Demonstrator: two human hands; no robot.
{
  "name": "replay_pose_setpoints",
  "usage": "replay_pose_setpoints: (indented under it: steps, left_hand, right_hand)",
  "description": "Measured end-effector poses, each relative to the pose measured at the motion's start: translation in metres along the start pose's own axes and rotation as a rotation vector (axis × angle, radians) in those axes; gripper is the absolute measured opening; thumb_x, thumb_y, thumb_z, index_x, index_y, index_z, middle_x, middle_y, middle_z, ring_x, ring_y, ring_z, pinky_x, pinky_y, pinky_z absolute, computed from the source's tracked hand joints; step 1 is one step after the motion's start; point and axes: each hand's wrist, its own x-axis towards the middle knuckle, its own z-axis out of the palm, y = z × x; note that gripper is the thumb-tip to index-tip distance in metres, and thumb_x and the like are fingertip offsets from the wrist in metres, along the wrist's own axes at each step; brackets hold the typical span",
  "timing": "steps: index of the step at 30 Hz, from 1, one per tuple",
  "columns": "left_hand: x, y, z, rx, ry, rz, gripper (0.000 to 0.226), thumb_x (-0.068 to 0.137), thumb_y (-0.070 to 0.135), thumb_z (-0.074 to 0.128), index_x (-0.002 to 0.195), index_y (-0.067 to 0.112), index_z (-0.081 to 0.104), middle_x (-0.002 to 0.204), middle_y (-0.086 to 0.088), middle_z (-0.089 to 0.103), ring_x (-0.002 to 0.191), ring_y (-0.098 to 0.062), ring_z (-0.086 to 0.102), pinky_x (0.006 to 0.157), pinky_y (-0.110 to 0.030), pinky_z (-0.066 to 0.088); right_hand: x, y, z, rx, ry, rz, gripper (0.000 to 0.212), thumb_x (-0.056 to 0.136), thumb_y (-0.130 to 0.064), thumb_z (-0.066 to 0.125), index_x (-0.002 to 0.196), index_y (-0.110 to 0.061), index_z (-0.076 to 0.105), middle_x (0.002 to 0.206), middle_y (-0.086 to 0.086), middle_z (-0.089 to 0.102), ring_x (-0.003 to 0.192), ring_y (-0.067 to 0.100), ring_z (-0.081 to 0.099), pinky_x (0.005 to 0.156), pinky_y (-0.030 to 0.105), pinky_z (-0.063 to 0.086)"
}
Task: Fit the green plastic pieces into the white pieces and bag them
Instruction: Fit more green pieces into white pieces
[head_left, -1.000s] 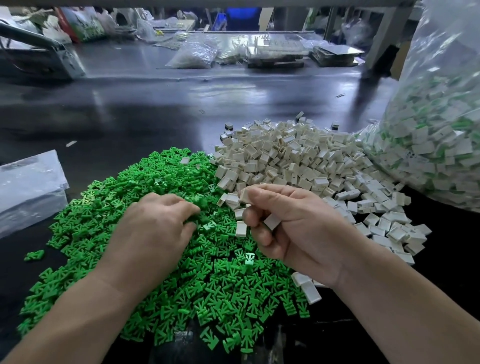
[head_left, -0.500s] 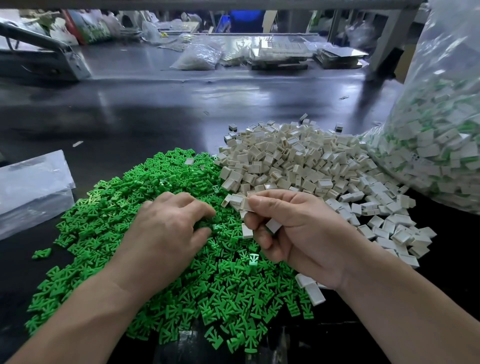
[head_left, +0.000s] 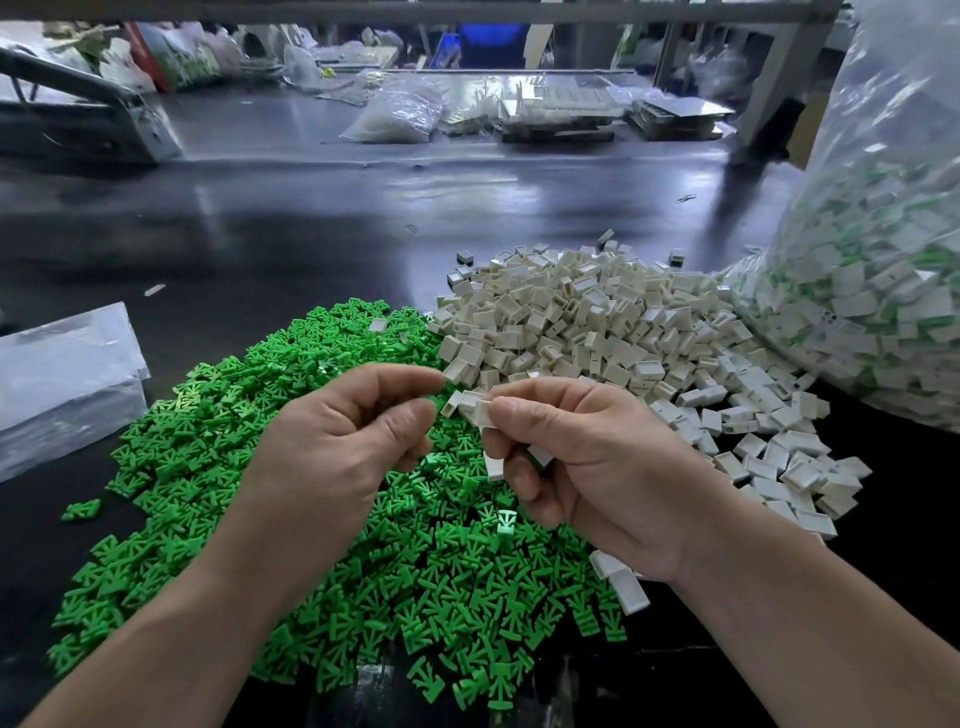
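Dark table (head_left: 311, 234), one green pile (head_left: 415, 582), one white pile (head_left: 597, 322), one bulging bag (head_left: 883, 260) of finished ones at right. Left hand (head_left: 337, 447) is up off the green pile now, fingers curled thumb-to-forefinger, on a green or not I can't tell, meeting the right hand (head_left: 587, 467), which pinches at least three whites (head_left: 470, 408). Fitting looks next. Piles beyond counting

Factory assembly bench (head_left: 311, 249), bulk part heaps (head_left: 597, 322).
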Motion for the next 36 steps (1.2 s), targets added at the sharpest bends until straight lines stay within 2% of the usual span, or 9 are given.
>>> replay_pose_setpoints:
  steps: [3,6,11,13,19,25,29,32,36]
  left_hand:
    - [0.001,0.002,0.005,-0.301,-0.055,-0.098,0.023,0.07,0.03,0.074,0.091,0.02,0.077,0.081,-0.009,0.072,0.073,-0.019,0.069,0.064,-0.023,0.056]
    - [0.002,0.001,0.006,-0.417,-0.059,-0.142,0.02,0.069,0.025,0.082,0.087,0.019,0.075,0.087,-0.017,0.073,0.076,-0.026,0.071,0.061,-0.025,0.055]
    - [0.0,0.0,0.01,-0.47,-0.062,-0.141,0.018,0.07,0.03,0.078,0.084,0.019,0.074,0.07,-0.007,0.062,0.063,-0.016,0.059,0.053,-0.023,0.05]
    - [-0.002,0.003,0.012,-0.521,-0.074,-0.149,0.014,0.073,0.028,0.076,0.083,0.019,0.073,0.071,-0.008,0.062,0.063,-0.017,0.059,0.052,-0.025,0.049]
    - [-0.004,0.004,0.013,-0.497,-0.078,-0.13,0.009,0.075,0.026,0.073,0.081,0.019,0.072,0.076,-0.011,0.065,0.066,-0.02,0.062,0.052,-0.027,0.05]
    - [-0.008,0.003,0.014,-0.248,-0.026,0.042,0.018,0.079,0.035,0.073,0.085,0.019,0.07,0.075,-0.012,0.069,0.065,-0.022,0.065,0.056,-0.025,0.052]
    - [-0.009,0.01,0.014,-0.462,-0.121,-0.081,0.019,0.081,0.035,0.072,0.084,0.016,0.069,0.071,-0.013,0.065,0.06,-0.022,0.061,0.049,-0.028,0.048]
    - [-0.008,0.014,0.016,-0.641,-0.239,-0.203,0.023,0.082,0.032,0.065,0.095,0.014,0.07,0.065,-0.009,0.06,0.053,-0.02,0.058,0.044,-0.026,0.046]
    - [-0.008,0.017,0.02,-0.795,-0.286,-0.248,0.02,0.09,0.023,0.061,0.1,0.012,0.073,0.068,-0.011,0.066,0.055,-0.02,0.065,0.043,-0.024,0.051]
  right_hand:
    - [-0.001,0.001,0.001,-0.01,-0.042,-0.014,0.015,0.077,-0.023,0.073,0.089,-0.014,0.076,0.075,0.006,0.066,0.049,0.012,0.053,0.037,0.021,0.039]
    - [-0.001,0.002,0.0,-0.012,-0.082,-0.035,0.017,0.079,-0.024,0.073,0.092,-0.014,0.077,0.076,0.006,0.067,0.05,0.012,0.054,0.037,0.02,0.04]
    - [-0.001,0.004,0.001,-0.134,-0.059,-0.098,0.012,0.088,-0.026,0.071,0.093,-0.016,0.074,0.077,0.005,0.067,0.051,0.012,0.054,0.039,0.021,0.041]
    - [-0.002,0.005,0.003,-0.213,-0.043,-0.128,0.012,0.09,-0.028,0.067,0.091,-0.017,0.072,0.077,0.003,0.067,0.051,0.012,0.054,0.04,0.021,0.042]
    - [-0.004,0.005,0.003,-0.352,-0.003,-0.192,0.014,0.092,-0.033,0.064,0.085,-0.022,0.069,0.075,0.0,0.066,0.054,0.015,0.054,0.042,0.026,0.042]
    - [-0.005,0.005,0.002,-0.428,0.01,-0.241,0.015,0.092,-0.033,0.063,0.089,-0.021,0.07,0.073,-0.003,0.066,0.053,0.014,0.054,0.042,0.026,0.042]
    - [-0.007,0.004,0.004,-0.42,-0.006,-0.249,0.013,0.092,-0.033,0.063,0.088,-0.024,0.07,0.07,-0.004,0.065,0.051,0.011,0.053,0.041,0.024,0.041]
    - [-0.008,0.004,0.006,-0.396,-0.008,-0.239,0.014,0.094,-0.034,0.062,0.084,-0.027,0.07,0.067,-0.006,0.062,0.05,0.01,0.051,0.04,0.024,0.039]
    - [-0.009,0.002,0.01,-0.275,0.004,-0.191,0.016,0.091,-0.036,0.063,0.078,-0.029,0.069,0.061,-0.006,0.057,0.045,0.007,0.047,0.037,0.02,0.035]
